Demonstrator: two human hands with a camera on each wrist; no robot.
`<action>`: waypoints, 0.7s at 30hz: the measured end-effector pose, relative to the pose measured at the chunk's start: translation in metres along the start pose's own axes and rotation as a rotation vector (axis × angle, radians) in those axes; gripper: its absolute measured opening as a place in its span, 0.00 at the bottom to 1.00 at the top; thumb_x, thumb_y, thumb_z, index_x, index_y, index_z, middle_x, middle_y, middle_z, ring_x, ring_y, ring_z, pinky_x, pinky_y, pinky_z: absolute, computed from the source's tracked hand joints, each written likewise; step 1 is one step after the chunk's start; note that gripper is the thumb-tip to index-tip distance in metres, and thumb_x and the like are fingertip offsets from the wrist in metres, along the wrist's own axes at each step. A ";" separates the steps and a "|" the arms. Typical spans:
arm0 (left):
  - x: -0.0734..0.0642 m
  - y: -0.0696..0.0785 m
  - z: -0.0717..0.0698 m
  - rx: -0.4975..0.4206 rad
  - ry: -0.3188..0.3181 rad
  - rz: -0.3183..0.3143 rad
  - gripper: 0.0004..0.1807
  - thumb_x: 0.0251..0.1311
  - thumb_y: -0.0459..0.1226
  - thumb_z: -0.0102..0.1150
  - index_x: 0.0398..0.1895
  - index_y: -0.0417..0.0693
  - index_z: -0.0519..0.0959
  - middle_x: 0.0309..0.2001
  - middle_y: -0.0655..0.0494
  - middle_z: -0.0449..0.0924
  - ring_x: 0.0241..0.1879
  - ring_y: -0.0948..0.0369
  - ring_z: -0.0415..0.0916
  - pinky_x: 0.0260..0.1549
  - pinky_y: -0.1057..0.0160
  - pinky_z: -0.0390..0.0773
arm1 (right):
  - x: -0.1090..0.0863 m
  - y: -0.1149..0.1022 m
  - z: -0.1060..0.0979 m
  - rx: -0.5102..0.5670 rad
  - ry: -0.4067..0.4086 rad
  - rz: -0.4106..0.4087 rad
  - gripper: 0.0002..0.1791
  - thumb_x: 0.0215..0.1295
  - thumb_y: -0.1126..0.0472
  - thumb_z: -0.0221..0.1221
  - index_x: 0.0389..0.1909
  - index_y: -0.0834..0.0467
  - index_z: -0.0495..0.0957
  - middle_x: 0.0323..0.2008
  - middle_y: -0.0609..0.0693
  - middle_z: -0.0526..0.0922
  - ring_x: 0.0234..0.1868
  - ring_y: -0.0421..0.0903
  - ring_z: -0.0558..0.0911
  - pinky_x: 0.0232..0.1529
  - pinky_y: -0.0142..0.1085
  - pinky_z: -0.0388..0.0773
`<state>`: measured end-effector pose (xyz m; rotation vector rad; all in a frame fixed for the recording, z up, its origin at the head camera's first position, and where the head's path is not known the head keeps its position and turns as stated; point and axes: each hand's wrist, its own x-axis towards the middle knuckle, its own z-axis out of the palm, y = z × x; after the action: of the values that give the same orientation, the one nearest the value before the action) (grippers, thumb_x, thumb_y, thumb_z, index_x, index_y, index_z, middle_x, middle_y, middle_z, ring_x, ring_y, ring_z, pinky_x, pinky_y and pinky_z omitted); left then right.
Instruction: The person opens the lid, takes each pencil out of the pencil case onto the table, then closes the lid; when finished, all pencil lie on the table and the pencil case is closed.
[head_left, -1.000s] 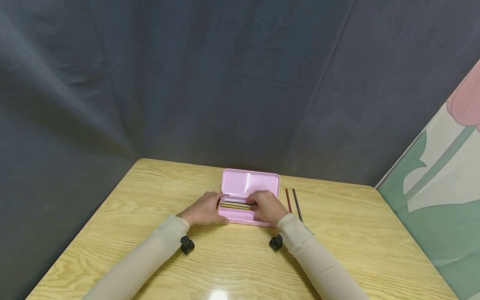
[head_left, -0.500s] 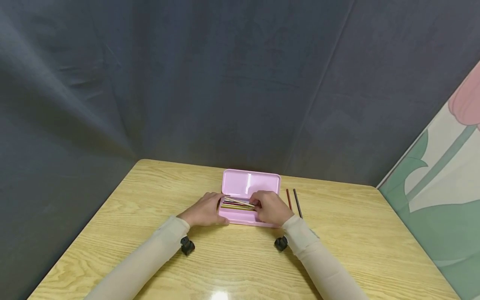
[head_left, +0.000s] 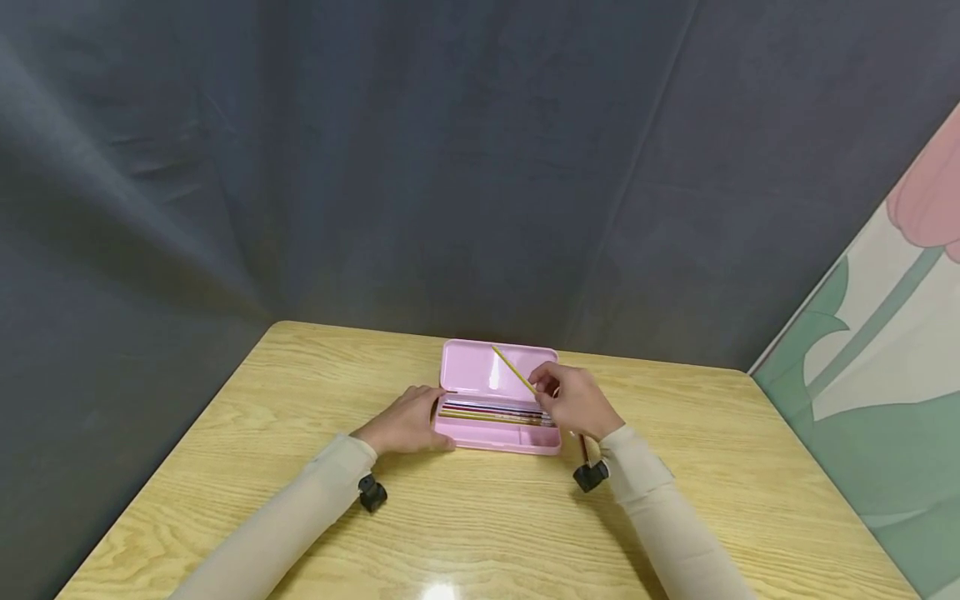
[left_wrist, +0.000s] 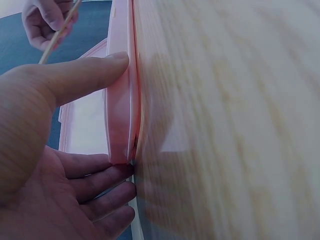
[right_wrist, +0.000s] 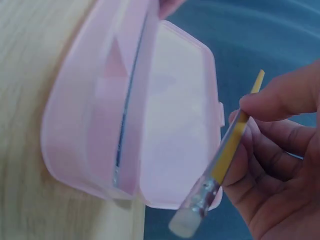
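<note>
Aloft, the right hand [head_left: 577, 402] pinches a pencil [head_left: 512, 367] (eraser-tipped, perhaps), left hand [head_left: 407, 420] gripping case [head_left: 483, 432].

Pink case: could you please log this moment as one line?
left hand: holds pink case; right hand: pinches yellow pencil; lid: open; inside: more pencils

Yellow pencil [head_left: 513, 367] lifted clear of the pink case [head_left: 487, 444]
The right hand [head_left: 577, 402], down inside the case half a second ago, has risen and shifted right, pinching the pencil slantwise; the case's near right compartment [head_left: 542, 437] has come into view.
</note>
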<state>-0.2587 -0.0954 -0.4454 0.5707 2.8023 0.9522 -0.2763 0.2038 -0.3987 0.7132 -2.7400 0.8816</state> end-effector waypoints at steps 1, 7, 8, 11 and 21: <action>-0.001 0.000 0.000 -0.003 0.000 -0.002 0.49 0.47 0.50 0.78 0.72 0.44 0.68 0.67 0.49 0.74 0.67 0.51 0.66 0.69 0.48 0.68 | -0.001 0.001 -0.002 0.014 0.010 0.010 0.07 0.61 0.68 0.62 0.39 0.55 0.82 0.29 0.45 0.81 0.29 0.39 0.78 0.32 0.29 0.76; -0.001 0.001 0.001 -0.003 -0.002 0.002 0.49 0.47 0.51 0.78 0.72 0.44 0.68 0.67 0.49 0.74 0.68 0.51 0.66 0.70 0.48 0.68 | -0.004 0.007 -0.016 0.032 0.096 0.058 0.08 0.60 0.68 0.61 0.40 0.57 0.81 0.30 0.49 0.83 0.31 0.40 0.79 0.34 0.28 0.76; -0.001 0.000 0.001 0.000 -0.002 0.004 0.49 0.47 0.51 0.78 0.72 0.44 0.68 0.66 0.49 0.74 0.67 0.51 0.66 0.70 0.49 0.68 | -0.005 0.008 -0.018 0.029 0.113 0.066 0.08 0.60 0.68 0.61 0.40 0.57 0.81 0.30 0.49 0.83 0.31 0.40 0.79 0.33 0.28 0.75; 0.001 0.000 0.001 0.005 0.000 0.014 0.48 0.47 0.50 0.78 0.72 0.44 0.69 0.65 0.49 0.75 0.67 0.51 0.67 0.69 0.49 0.68 | -0.007 0.012 -0.025 0.020 0.160 0.096 0.08 0.61 0.67 0.61 0.40 0.57 0.82 0.30 0.50 0.84 0.31 0.41 0.79 0.32 0.28 0.74; 0.001 -0.001 0.000 -0.003 -0.008 0.015 0.47 0.48 0.50 0.78 0.72 0.47 0.69 0.65 0.50 0.75 0.68 0.51 0.66 0.69 0.49 0.68 | -0.019 0.036 -0.043 -0.014 0.207 0.195 0.09 0.64 0.64 0.59 0.43 0.57 0.82 0.32 0.52 0.84 0.31 0.43 0.80 0.31 0.29 0.73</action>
<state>-0.2597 -0.0955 -0.4458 0.5946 2.7932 0.9549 -0.2762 0.2618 -0.3879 0.3340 -2.6574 0.9171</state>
